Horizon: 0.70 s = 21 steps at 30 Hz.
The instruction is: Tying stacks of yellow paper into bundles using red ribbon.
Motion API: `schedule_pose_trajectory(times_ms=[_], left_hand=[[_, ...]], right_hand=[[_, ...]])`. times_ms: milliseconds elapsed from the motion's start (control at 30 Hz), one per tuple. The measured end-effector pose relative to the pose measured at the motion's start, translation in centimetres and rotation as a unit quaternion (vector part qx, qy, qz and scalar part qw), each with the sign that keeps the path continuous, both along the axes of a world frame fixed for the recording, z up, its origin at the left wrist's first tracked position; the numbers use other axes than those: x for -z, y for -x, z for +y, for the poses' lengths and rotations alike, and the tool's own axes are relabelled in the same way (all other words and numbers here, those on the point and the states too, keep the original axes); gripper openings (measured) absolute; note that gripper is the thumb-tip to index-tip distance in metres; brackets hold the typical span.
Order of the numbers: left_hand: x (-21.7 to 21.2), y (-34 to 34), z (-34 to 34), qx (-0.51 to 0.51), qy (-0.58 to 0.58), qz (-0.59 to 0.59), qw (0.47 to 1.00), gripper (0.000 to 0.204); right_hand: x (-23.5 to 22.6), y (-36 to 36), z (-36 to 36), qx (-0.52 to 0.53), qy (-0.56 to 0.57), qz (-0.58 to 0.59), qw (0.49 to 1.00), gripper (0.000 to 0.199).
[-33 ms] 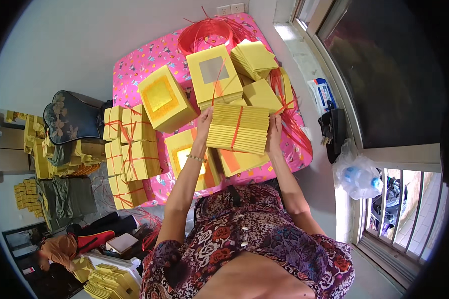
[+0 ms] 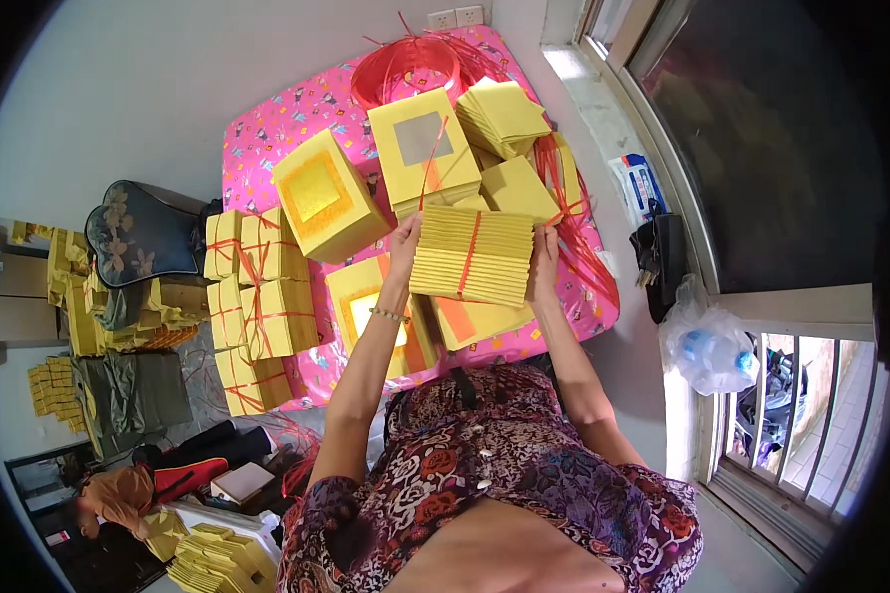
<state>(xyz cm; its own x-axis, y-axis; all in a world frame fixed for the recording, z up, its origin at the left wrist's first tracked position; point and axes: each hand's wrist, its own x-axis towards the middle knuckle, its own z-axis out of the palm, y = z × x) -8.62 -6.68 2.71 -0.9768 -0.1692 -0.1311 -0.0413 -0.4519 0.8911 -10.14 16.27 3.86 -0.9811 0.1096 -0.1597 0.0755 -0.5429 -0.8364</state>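
Note:
My left hand (image 2: 403,245) and my right hand (image 2: 545,262) grip opposite sides of a bundle of yellow folded paper (image 2: 504,259), held up over the pink table cover. Its many layered edges face me, and a red plastic strip (image 2: 471,252) runs across its middle. A loose end of red strip stands up beside my left fingers. Behind the bundle lie a tall yellow paper stack (image 2: 430,183) with a grey square on top and a flat yellow packet (image 2: 519,191). Partly covered below it are yellow stacks with orange bands (image 2: 485,321).
A yellow block with a gold square (image 2: 318,191) stands left of centre on the pink cover (image 2: 297,109). Several tied yellow bundles (image 2: 285,314) line the left edge. A red strip coil (image 2: 405,74) lies at the back. A dark chair (image 2: 148,232) stands left; a barred window (image 2: 801,415) is right.

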Motion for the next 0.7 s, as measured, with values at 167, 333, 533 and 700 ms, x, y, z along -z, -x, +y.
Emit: schedule_pose_trajectory(times_ms=[167,333,533,700], left_hand=[[0.3,0.5,-0.5,0.031,0.003,-0.012,0.999,0.028],[-0.2,0.6,0.2,0.016,-0.051,-0.026,0.998,0.031],[0.2,0.7,0.0,0.04,-0.05,-0.032,0.997,0.033],[0.9,0.7,-0.1,0.022,-0.03,-0.033,0.999,0.033]], right_hand=[[0.0,0.7,-0.1,-0.003,-0.051,-0.046,0.998,0.017],[0.9,0.7,-0.2,0.004,-0.08,-0.005,0.997,0.017],[0.7,0.6,-0.6,0.022,-0.107,0.03,0.994,0.017],[-0.1,0.1,-0.8,0.024,-0.086,0.048,0.995,0.017]])
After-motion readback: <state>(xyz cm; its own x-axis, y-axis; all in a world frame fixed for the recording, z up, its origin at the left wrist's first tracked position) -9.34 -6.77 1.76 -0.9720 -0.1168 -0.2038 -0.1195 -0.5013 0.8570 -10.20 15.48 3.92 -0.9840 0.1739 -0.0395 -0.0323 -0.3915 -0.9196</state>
